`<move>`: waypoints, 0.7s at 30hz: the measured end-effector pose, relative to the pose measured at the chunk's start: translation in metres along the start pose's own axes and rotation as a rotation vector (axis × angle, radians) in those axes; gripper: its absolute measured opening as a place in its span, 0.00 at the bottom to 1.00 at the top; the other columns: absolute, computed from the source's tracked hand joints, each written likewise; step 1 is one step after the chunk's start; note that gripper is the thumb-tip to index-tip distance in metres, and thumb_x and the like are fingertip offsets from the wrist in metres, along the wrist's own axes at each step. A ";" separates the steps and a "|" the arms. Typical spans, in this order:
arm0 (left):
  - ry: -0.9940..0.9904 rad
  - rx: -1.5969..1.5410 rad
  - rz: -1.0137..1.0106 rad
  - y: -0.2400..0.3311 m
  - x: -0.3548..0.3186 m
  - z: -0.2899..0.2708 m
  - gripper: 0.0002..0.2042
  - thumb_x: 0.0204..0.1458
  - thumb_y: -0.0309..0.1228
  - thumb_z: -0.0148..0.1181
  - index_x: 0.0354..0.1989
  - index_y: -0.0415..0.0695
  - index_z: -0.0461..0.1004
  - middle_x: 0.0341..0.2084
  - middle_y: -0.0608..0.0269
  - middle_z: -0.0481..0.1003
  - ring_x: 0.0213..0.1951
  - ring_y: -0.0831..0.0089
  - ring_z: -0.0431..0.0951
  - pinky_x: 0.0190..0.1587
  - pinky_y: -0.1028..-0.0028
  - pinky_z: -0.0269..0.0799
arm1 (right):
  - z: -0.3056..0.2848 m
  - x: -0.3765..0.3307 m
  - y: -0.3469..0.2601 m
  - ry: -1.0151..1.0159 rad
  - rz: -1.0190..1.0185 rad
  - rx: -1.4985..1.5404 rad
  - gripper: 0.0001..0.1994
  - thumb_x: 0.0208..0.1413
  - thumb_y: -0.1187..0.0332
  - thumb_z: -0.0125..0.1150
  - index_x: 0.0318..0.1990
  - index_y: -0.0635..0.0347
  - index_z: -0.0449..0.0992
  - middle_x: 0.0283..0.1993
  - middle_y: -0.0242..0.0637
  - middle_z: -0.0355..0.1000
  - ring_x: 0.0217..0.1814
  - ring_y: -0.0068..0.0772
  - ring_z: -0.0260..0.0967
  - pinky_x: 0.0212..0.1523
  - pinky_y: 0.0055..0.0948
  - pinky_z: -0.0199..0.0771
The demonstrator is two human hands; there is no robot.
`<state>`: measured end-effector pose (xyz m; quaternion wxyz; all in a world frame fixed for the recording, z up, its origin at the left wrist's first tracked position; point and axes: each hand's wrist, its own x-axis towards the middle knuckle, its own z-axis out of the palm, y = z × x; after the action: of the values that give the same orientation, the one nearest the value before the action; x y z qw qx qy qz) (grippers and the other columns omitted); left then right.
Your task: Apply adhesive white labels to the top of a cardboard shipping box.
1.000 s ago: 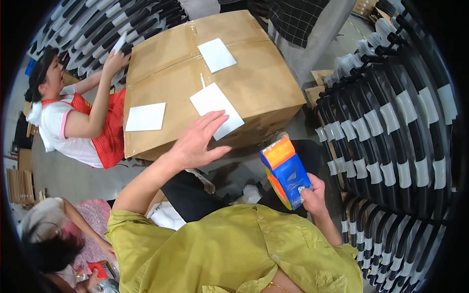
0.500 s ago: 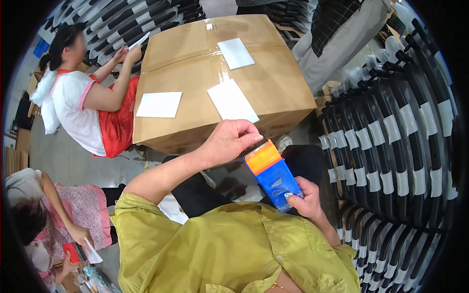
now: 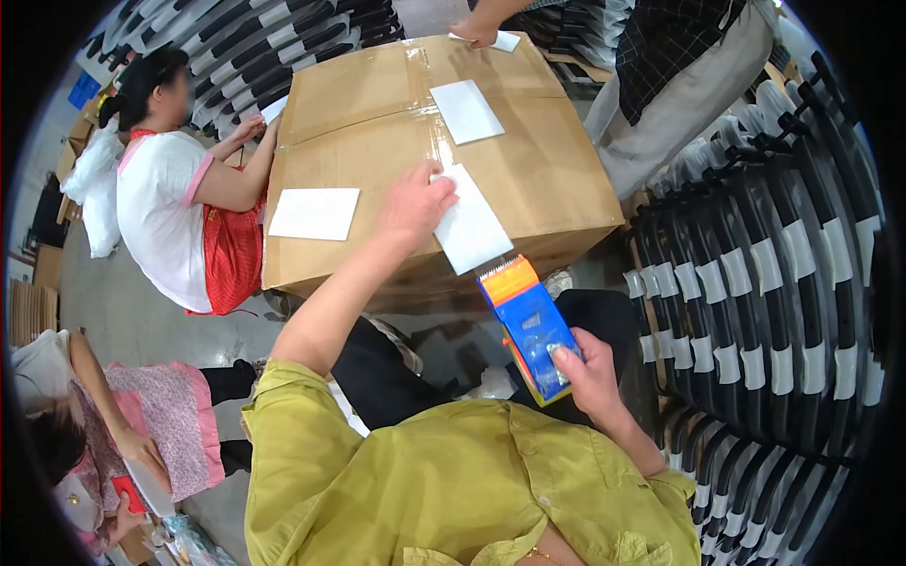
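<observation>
In my right hand I grip a blue and orange tape dispenser, thumb on its side. Its toothed edge points up and away from me, close to the near end of a white rectangular sheet. That sheet lies on a large cardboard box and reaches its near edge. My left hand is closed at the sheet's far left side, its curled fingers against it. What those fingers pinch, if anything, is too faint to make out.
More white sheets lie on the box. At its far edge a co-worker's hand touches another sheet. A person in red and white sits left, another in a pink apron lower left. Plastic-wrapped black frames stack at right.
My left hand has moved from the dispenser's teeth up and left to the sheet's far side. The dispenser stays in my right hand. A co-worker's hand and another sheet have appeared at the far edge.
</observation>
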<state>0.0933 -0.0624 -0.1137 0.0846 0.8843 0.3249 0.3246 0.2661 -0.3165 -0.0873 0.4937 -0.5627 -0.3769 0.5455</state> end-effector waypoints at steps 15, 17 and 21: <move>-0.338 -1.404 -1.209 0.069 -0.081 0.005 0.25 0.48 0.50 0.50 0.39 0.36 0.67 0.34 0.57 0.72 0.33 0.75 0.73 0.38 0.75 0.67 | -0.003 -0.007 0.023 -0.024 0.010 0.110 0.14 0.49 0.65 0.55 0.36 0.70 0.70 0.29 0.32 0.70 0.29 0.15 0.64 0.31 0.17 0.66; -0.224 -1.443 -1.134 0.080 -0.073 0.014 0.21 0.47 0.44 0.55 0.39 0.37 0.68 0.34 0.59 0.73 0.33 0.73 0.73 0.38 0.74 0.68 | -0.001 -0.014 0.024 -0.022 0.035 0.107 0.14 0.49 0.66 0.56 0.36 0.70 0.69 0.29 0.32 0.70 0.29 0.15 0.64 0.31 0.17 0.66; -0.097 -1.486 -1.084 0.085 -0.070 0.009 0.15 0.46 0.38 0.58 0.37 0.40 0.70 0.29 0.61 0.74 0.32 0.74 0.74 0.36 0.76 0.68 | 0.000 -0.029 0.022 -0.006 -0.041 -0.057 0.14 0.47 0.67 0.57 0.38 0.69 0.69 0.29 0.31 0.70 0.30 0.15 0.63 0.32 0.17 0.66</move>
<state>0.1023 -0.1717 -0.1261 0.7848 0.3421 0.3991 0.3283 0.2601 -0.3494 -0.1017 0.4872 -0.5671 -0.4053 0.5262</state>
